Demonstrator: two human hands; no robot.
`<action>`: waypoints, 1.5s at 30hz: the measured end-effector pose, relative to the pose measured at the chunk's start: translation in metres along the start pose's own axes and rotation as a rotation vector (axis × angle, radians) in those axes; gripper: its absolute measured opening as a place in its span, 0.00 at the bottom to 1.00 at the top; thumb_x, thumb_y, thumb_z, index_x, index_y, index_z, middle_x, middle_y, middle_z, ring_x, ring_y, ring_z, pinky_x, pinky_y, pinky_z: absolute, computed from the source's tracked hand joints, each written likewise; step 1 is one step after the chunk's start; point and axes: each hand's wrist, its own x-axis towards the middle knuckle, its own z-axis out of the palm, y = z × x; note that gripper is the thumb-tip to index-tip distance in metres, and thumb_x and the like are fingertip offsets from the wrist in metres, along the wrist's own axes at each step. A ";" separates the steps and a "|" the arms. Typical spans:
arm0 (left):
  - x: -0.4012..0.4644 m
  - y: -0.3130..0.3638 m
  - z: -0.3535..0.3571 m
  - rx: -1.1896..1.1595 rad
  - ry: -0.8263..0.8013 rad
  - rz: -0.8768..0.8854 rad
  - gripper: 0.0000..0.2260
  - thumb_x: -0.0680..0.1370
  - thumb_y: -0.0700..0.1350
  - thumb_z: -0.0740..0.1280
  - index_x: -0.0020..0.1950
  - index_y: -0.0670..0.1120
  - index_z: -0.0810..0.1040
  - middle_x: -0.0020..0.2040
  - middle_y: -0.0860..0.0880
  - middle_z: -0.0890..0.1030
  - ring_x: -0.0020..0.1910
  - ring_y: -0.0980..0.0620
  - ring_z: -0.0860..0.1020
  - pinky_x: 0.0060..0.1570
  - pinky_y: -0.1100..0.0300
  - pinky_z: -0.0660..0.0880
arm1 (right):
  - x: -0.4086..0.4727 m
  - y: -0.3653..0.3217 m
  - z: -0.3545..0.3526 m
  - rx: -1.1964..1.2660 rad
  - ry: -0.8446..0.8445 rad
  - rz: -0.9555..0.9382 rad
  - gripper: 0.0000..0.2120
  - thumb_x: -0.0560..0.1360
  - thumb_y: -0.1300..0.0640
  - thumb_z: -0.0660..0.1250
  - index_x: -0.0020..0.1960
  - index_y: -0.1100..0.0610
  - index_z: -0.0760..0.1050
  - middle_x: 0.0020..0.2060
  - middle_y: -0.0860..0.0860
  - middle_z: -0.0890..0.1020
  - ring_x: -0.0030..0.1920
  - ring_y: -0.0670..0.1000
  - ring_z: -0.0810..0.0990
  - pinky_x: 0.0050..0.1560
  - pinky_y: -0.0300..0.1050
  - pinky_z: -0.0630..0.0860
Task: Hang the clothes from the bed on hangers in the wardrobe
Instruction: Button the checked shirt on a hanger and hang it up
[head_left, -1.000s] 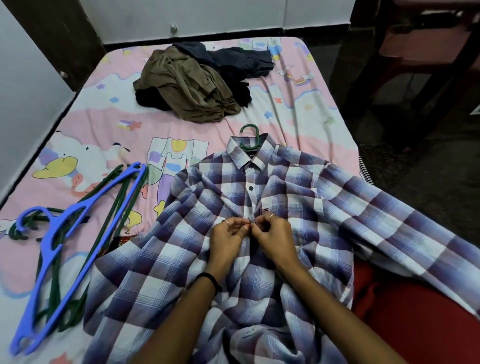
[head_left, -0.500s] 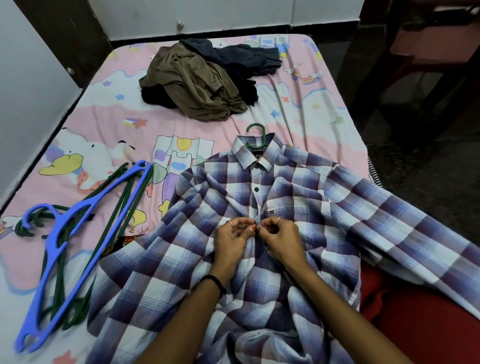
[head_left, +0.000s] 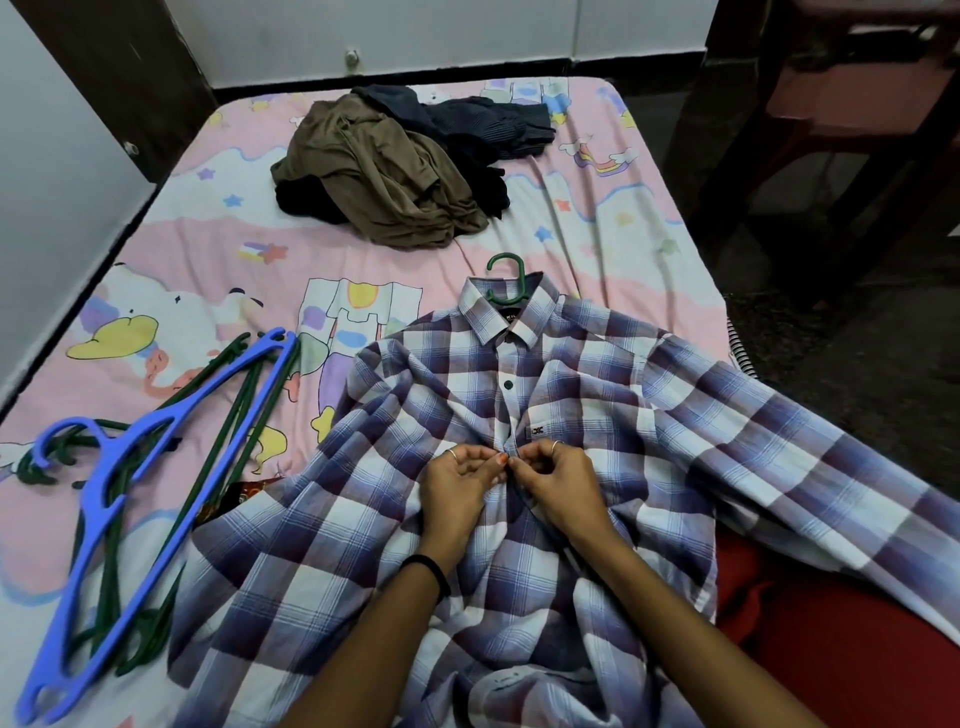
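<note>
Green hanger (head_left: 506, 280) body hidden inside plaid shirt (head_left: 597, 395).

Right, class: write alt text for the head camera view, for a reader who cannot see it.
Both hands, left hand and right hand, pinch the front placket of a plaid shirt spread on a bed, a green hanger hook poking from its collar. Spare hangers lie left; crumpled clothes sit beyond.

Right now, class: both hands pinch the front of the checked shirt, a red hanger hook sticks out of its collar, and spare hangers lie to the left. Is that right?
Not quite. The head view shows the hanger hook at the checked shirt collar is green, not red. The left hand and right hand do pinch its front, and spare hangers lie left.
</note>
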 end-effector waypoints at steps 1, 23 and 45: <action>0.000 0.000 0.000 0.002 -0.003 -0.008 0.02 0.74 0.34 0.71 0.41 0.38 0.80 0.37 0.42 0.83 0.36 0.52 0.83 0.39 0.65 0.79 | 0.000 0.001 0.000 0.005 0.003 0.001 0.04 0.73 0.57 0.72 0.41 0.52 0.78 0.33 0.51 0.82 0.31 0.46 0.77 0.36 0.44 0.75; -0.003 0.004 0.003 0.170 -0.020 0.061 0.09 0.77 0.33 0.67 0.40 0.45 0.78 0.38 0.44 0.82 0.39 0.50 0.82 0.45 0.60 0.80 | -0.003 0.002 0.000 0.007 0.011 -0.077 0.09 0.77 0.59 0.66 0.39 0.54 0.79 0.29 0.48 0.81 0.30 0.43 0.76 0.36 0.39 0.74; -0.003 0.008 0.000 0.072 -0.110 -0.030 0.06 0.77 0.33 0.66 0.43 0.42 0.79 0.40 0.43 0.82 0.39 0.53 0.81 0.40 0.67 0.78 | 0.007 -0.004 -0.002 -0.243 -0.073 -0.070 0.03 0.76 0.58 0.67 0.44 0.54 0.76 0.34 0.47 0.81 0.35 0.46 0.79 0.43 0.43 0.77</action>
